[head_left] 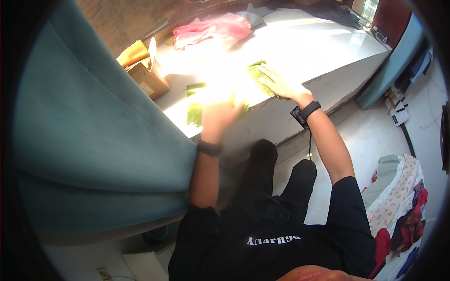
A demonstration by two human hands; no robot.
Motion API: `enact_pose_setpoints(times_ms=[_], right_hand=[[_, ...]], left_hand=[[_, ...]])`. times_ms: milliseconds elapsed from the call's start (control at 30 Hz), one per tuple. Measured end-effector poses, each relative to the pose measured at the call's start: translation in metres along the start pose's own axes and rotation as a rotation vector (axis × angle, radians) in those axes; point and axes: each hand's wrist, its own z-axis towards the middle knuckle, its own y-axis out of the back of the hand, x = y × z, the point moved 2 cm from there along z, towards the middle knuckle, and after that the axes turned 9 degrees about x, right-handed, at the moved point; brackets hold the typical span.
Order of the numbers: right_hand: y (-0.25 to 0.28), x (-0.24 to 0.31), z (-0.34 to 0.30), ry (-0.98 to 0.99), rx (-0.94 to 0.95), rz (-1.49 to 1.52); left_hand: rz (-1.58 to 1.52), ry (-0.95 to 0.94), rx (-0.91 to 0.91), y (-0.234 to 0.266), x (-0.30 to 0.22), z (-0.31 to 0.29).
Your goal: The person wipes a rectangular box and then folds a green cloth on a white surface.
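Green cloth (194,108) lies on the white, sunlit ledge in front of me. Its left part shows beside my left hand (222,111), which is smeared by motion and washed out by glare, so its fingers cannot be read. More green cloth (257,73) lies under my right hand (280,85), whose fingers are stretched out flat over it. Whether the two green parts join is hidden in the bright light. Each wrist wears a black band, and a small device with a cable hangs at the right one.
Pink clothing (213,31) and dark clothing (323,10) lie farther back on the ledge (323,51). A cardboard box (147,80) holding something yellow stands left. A teal curtain (103,126) fills the left side. Assorted clothes (393,196) are piled at lower right.
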Motion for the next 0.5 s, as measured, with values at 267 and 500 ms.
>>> enact_pose_setpoints(times_ms=[267, 500], right_hand=[[0.031, -0.064, 0.013, -0.073, -0.087, -0.445], [0.036, -0.022, 0.014, -0.049, -0.110, -0.649]], left_hand=[[-0.007, 0.019, 0.066, 0.001, -0.003, 0.002], [-0.006, 0.011, 0.027, 0.003, 0.000, 0.000]])
